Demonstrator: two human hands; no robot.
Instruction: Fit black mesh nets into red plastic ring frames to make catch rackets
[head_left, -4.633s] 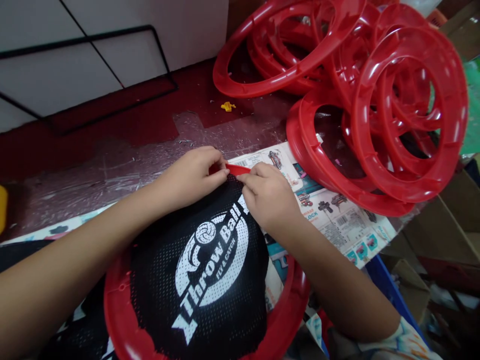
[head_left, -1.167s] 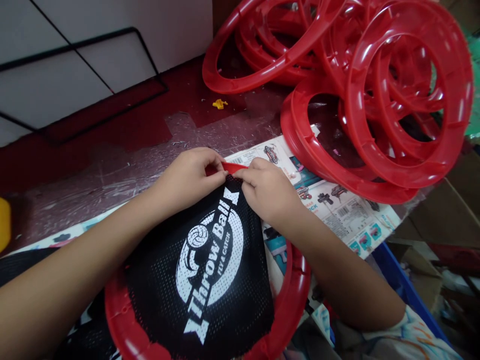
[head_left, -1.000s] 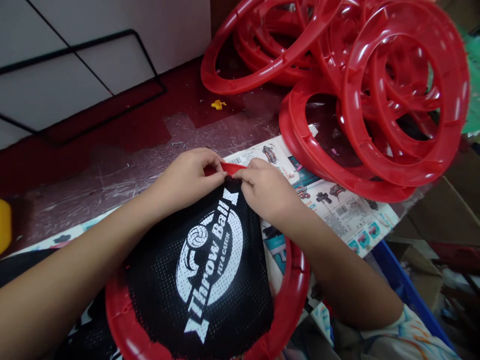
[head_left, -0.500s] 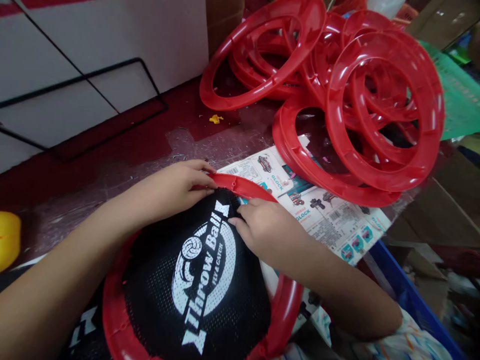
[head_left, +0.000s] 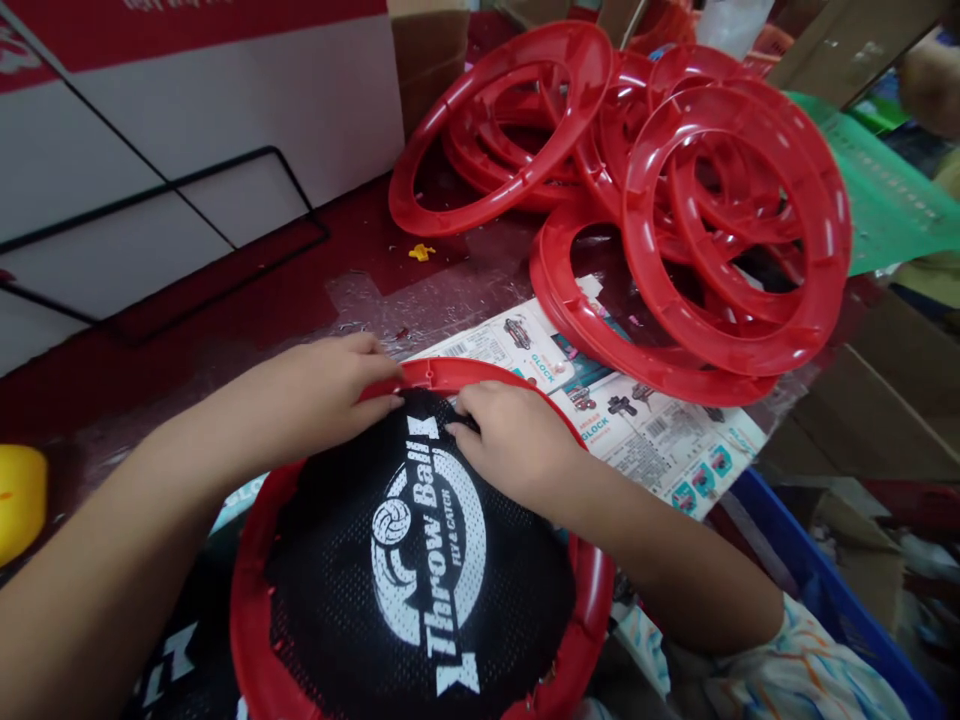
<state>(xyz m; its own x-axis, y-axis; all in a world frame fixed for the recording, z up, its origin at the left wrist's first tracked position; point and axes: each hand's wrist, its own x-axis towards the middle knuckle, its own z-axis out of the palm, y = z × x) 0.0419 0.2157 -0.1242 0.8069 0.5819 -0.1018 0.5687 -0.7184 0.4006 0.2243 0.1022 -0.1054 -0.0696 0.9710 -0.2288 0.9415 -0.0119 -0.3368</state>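
Observation:
A black mesh disc [head_left: 337, 560] printed with a white "Throw Ball" logo lies inside a red plastic ring [head_left: 255, 560] in front of me. At the ring's far left edge, my left hand [head_left: 337, 390] is closed over the rim, its thumb resting at the mesh's border. My right hand [head_left: 517, 435] pinches the mesh edge at the far side, close to the ring's inner rim. The fingertips of both hands are partly hidden. Under my left forearm lies more black mesh [head_left: 180, 650] with white print.
Several red rings [head_left: 739, 230] are heaped at the far right. Printed card sheets [head_left: 637, 430] lie beneath the work on the dark red table [head_left: 300, 290]. A white-and-red box [head_left: 300, 100] stands at the back left, a yellow object [head_left: 19, 500] at the left edge, a blue crate [head_left: 810, 580] at right.
The mesh now spreads further across the ring's right side, covering a gap there. Its logo sits further right and more upright in view. Both hands have shifted slightly left.

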